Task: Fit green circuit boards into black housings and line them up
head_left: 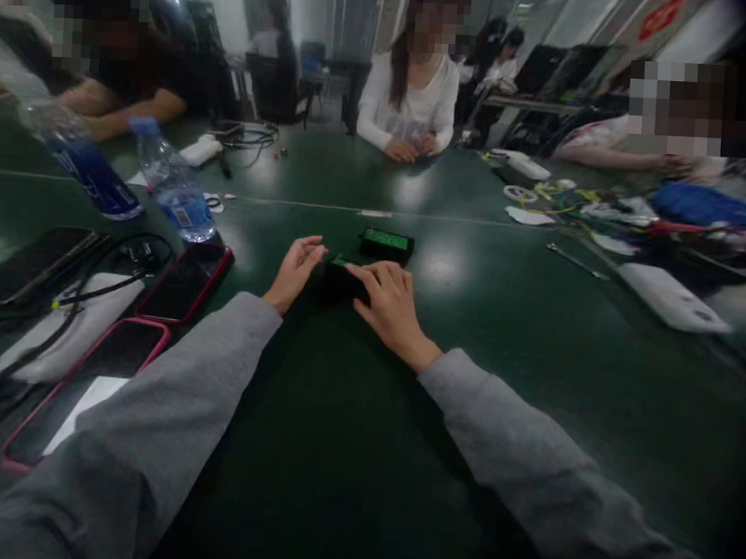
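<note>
Sleeves of grey cloth [186, 386] reach across a dark green worktop [314, 443], and both hands are at a small, dark, boxy piece with a green edge [338, 284] near the middle, probably because that spot suits either arm. From where I stand, the bare left hand [297, 267] is half open, fingers loosely curled at the piece's left side; I cannot tell whether their tips touch it. The bare right hand [390, 303] lies over the piece's right side, fingers bent and slightly spread, seemingly to steady it, though whether they grip I cannot tell. Just beyond sits a black rectangular box with a green face [386, 241], turned upward, perhaps to keep that face in sight. Counting, I make it two such dark pieces, two clear plastic bottles with blue labels [181, 190] and two phones, one red-rimmed [185, 282], one pink-rimmed [115, 356], off to the left, apparently parked there for elbow room. One slim metal tool [577, 262] lies rightward, near one long white plastic bar [672, 297].
</note>
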`<act>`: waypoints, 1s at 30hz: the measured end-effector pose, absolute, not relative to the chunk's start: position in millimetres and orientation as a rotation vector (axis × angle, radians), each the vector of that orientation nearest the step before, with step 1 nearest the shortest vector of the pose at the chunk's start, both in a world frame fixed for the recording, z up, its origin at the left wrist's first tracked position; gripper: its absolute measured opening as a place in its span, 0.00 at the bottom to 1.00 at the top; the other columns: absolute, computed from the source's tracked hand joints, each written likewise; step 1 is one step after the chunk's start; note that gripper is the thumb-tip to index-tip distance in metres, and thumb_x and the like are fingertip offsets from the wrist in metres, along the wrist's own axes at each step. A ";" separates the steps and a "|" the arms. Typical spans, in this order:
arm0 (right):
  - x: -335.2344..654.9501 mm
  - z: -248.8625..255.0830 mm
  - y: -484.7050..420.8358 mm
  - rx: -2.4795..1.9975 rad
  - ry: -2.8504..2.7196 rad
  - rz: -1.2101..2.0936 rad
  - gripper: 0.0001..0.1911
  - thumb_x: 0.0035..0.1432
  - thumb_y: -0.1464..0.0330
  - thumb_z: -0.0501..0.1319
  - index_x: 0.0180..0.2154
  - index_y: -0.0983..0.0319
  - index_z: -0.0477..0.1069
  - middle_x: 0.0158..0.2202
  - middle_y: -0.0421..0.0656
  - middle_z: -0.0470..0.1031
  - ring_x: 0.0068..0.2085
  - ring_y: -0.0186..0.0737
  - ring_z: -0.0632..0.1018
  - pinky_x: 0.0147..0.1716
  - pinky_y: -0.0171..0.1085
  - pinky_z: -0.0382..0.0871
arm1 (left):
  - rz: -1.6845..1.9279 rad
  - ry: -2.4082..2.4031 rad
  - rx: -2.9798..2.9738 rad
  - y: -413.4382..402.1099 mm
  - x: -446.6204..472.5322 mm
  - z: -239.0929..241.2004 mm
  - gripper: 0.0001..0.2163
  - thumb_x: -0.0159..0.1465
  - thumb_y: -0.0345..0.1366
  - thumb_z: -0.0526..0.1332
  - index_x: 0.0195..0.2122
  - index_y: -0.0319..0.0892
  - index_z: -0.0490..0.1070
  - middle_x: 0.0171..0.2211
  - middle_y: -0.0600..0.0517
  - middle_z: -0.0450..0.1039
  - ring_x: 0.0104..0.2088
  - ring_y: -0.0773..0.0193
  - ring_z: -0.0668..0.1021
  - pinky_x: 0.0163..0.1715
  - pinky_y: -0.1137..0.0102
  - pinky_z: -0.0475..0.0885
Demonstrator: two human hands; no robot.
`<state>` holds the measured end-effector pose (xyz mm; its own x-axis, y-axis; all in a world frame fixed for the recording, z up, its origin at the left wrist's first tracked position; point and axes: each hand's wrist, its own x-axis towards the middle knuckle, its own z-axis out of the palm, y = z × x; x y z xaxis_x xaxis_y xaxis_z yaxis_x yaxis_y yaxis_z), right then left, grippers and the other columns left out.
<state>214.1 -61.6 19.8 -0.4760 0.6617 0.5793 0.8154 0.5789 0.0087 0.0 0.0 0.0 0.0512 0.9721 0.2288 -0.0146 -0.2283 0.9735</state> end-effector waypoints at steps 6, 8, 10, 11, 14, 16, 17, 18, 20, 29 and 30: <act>203.7 21.7 -70.6 -1.148 -2.381 -0.371 0.28 0.65 0.73 0.65 0.63 0.62 0.62 0.54 0.50 0.72 0.57 0.54 0.69 0.54 0.49 0.61 | 1.251 0.975 1.428 -0.3 3.3 -2.7 0.23 0.64 0.47 0.67 0.56 0.43 0.67 0.50 0.46 0.76 0.53 0.56 0.77 0.59 0.57 0.67; 203.8 22.3 -72.0 -1.129 -2.384 -0.345 0.27 0.66 0.69 0.65 0.64 0.61 0.62 0.55 0.51 0.72 0.57 0.53 0.70 0.54 0.49 0.62 | 1.235 0.979 1.425 -1.7 3.0 -1.1 0.23 0.64 0.46 0.67 0.57 0.43 0.67 0.51 0.45 0.76 0.53 0.56 0.76 0.59 0.56 0.67; 204.4 22.3 -72.5 -1.124 -2.379 -0.321 0.27 0.67 0.67 0.65 0.64 0.61 0.62 0.56 0.51 0.72 0.57 0.53 0.70 0.54 0.49 0.62 | 1.222 0.987 1.419 -3.0 2.7 0.8 0.23 0.64 0.46 0.67 0.57 0.43 0.67 0.51 0.45 0.76 0.53 0.56 0.76 0.59 0.56 0.67; 204.7 22.1 -72.5 -1.127 -2.377 -0.313 0.27 0.67 0.67 0.65 0.64 0.61 0.62 0.56 0.51 0.72 0.57 0.54 0.70 0.54 0.49 0.62 | 1.217 0.989 1.415 -3.6 2.6 1.7 0.22 0.64 0.45 0.67 0.57 0.43 0.68 0.51 0.46 0.76 0.53 0.55 0.76 0.59 0.56 0.67; 205.0 21.9 -72.5 -1.129 -2.381 -0.299 0.27 0.67 0.68 0.65 0.64 0.61 0.62 0.56 0.52 0.71 0.57 0.54 0.70 0.53 0.49 0.63 | 1.207 0.976 1.410 -4.4 2.0 3.3 0.21 0.64 0.43 0.66 0.57 0.43 0.68 0.50 0.46 0.76 0.53 0.55 0.76 0.59 0.55 0.67; 205.0 22.4 -73.0 -1.109 -2.391 -0.297 0.27 0.66 0.67 0.66 0.63 0.61 0.64 0.55 0.52 0.71 0.56 0.55 0.70 0.52 0.49 0.64 | 1.181 0.946 1.423 -4.5 1.1 3.8 0.20 0.64 0.40 0.66 0.56 0.43 0.68 0.49 0.46 0.77 0.53 0.56 0.77 0.59 0.55 0.67; 205.0 22.8 -73.2 -1.093 -2.399 -0.296 0.27 0.66 0.67 0.67 0.63 0.61 0.64 0.55 0.53 0.71 0.56 0.55 0.70 0.51 0.49 0.65 | 1.160 0.929 1.432 -4.5 0.6 4.1 0.20 0.63 0.38 0.65 0.56 0.42 0.69 0.49 0.47 0.77 0.53 0.56 0.77 0.59 0.55 0.67; 205.0 23.3 -73.5 -1.077 -2.407 -0.295 0.27 0.65 0.67 0.68 0.62 0.62 0.65 0.54 0.53 0.71 0.55 0.55 0.70 0.51 0.49 0.66 | 1.138 0.914 1.441 -4.5 0.0 4.4 0.19 0.63 0.37 0.65 0.55 0.42 0.69 0.48 0.47 0.77 0.53 0.56 0.77 0.59 0.56 0.67; 205.1 23.8 -73.7 -1.056 -2.426 -0.288 0.25 0.65 0.68 0.68 0.61 0.61 0.66 0.54 0.53 0.70 0.55 0.55 0.70 0.50 0.48 0.66 | 1.097 0.898 1.461 -4.6 -1.1 5.2 0.20 0.61 0.34 0.65 0.55 0.42 0.70 0.47 0.47 0.78 0.51 0.56 0.77 0.58 0.56 0.68; 206.6 18.6 -68.2 -1.006 -2.237 -0.089 0.19 0.72 0.61 0.57 0.60 0.59 0.64 0.52 0.50 0.72 0.54 0.53 0.71 0.49 0.50 0.67 | 1.070 0.888 1.505 -4.5 -0.8 4.9 0.22 0.60 0.36 0.66 0.56 0.42 0.69 0.47 0.47 0.78 0.50 0.55 0.78 0.56 0.55 0.68; 208.6 18.1 -65.6 -1.015 -2.146 -0.064 0.18 0.73 0.61 0.55 0.60 0.58 0.63 0.52 0.49 0.72 0.53 0.52 0.72 0.50 0.50 0.68 | 1.056 0.887 1.519 -5.2 -0.7 6.0 0.23 0.60 0.38 0.66 0.56 0.42 0.69 0.47 0.46 0.77 0.51 0.55 0.77 0.56 0.54 0.68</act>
<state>208.6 -65.6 18.1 -0.4062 0.6458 0.6465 0.6831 0.6845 -0.2546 -0.7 -5.2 6.0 0.3391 0.9245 0.1743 0.0119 -0.1895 0.9818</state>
